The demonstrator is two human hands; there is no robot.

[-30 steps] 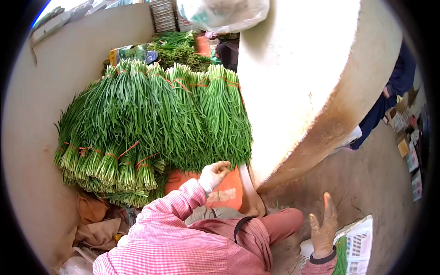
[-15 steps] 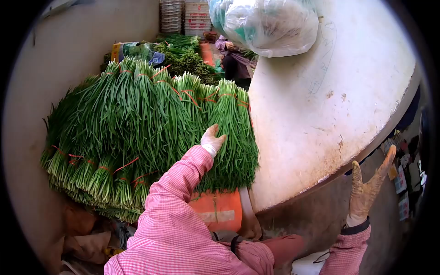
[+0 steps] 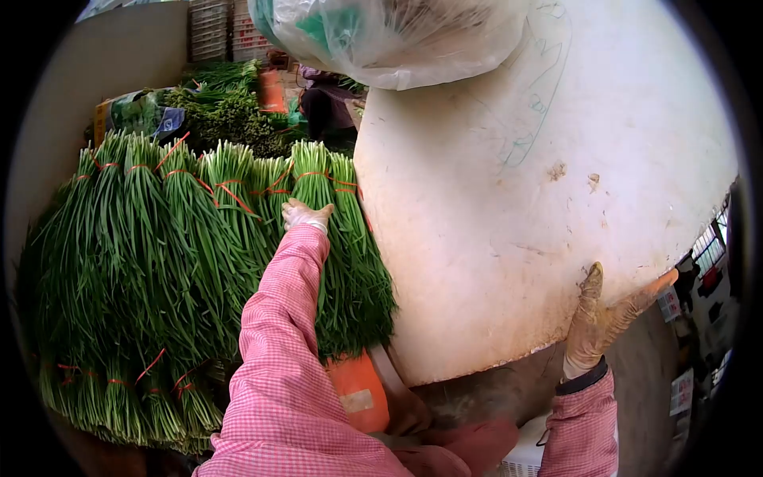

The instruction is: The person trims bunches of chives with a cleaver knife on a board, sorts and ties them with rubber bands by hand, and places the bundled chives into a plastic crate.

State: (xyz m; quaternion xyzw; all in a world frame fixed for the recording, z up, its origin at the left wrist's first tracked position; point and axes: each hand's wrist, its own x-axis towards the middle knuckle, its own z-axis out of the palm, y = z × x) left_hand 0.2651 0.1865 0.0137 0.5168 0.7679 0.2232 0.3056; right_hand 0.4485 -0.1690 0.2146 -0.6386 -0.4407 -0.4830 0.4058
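My left hand (image 3: 307, 215), in a whitish glove, rests against a bundle of green garlic chives (image 3: 311, 184) near the right end of the pile. Its thumb points right, apart from the fingers, which are partly out of sight among the leaves. Red-orange ties bind the bundles, pale stem ends up in the upper row. On the right, my right hand (image 3: 598, 324), in a stained yellowish glove, is spread with thumb and fingers wide apart. It holds nothing and overlaps the edge of the whitish board (image 3: 477, 262); whether it touches cannot be made out.
A clear plastic bag (image 3: 397, 40) with contents sits at the top of the board. Lower chive bundles (image 3: 119, 397) lie at the left. Behind are darker greens (image 3: 238, 111), stacked crates (image 3: 210, 30) and another person (image 3: 326, 99). An orange container (image 3: 359, 393) stands below the pile.
My view has swung right, so the pile sits farther left. My left hand has reached farther up the bundle, towards its tie. My right hand has come closer to the board's edge, still spread.
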